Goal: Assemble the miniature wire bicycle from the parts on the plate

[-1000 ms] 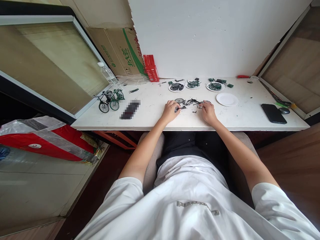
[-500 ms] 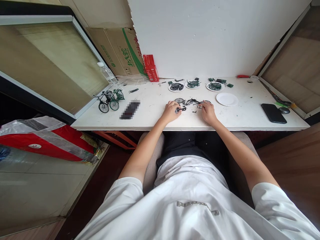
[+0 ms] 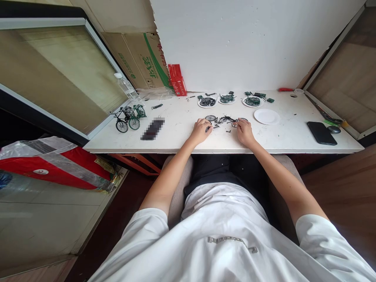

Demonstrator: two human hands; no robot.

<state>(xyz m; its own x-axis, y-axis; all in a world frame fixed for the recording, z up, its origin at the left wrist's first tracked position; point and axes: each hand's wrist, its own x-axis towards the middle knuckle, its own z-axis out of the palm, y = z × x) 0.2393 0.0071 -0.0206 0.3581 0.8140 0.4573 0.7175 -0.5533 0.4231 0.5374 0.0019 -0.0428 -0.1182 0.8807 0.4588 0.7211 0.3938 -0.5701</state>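
Note:
My left hand (image 3: 201,131) rests on the white table (image 3: 176,137) with its fingers curled round a small dark part, mostly hidden in the fingers. My right hand (image 3: 245,132) has its fingertips pressed on or beside a small dark wheel at the right end of a black bicycle frame (image 3: 227,119); what exactly it pinches is too small to tell. Between the hands lie small black parts (image 3: 228,131). Just beyond my left hand is a loose spoked wheel (image 3: 210,118).
Three plates of dark bicycle parts (image 3: 208,102) stand at the back, near a bare white plate (image 3: 266,116). Model bicycles (image 3: 122,125) and a bottle (image 3: 126,86) are at left. A black phone (image 3: 321,133) and a red box (image 3: 178,80) also lie about.
The dark part at my left fingertips has shifted; less of it sticks out to the right. My right hand stays almost where it was.

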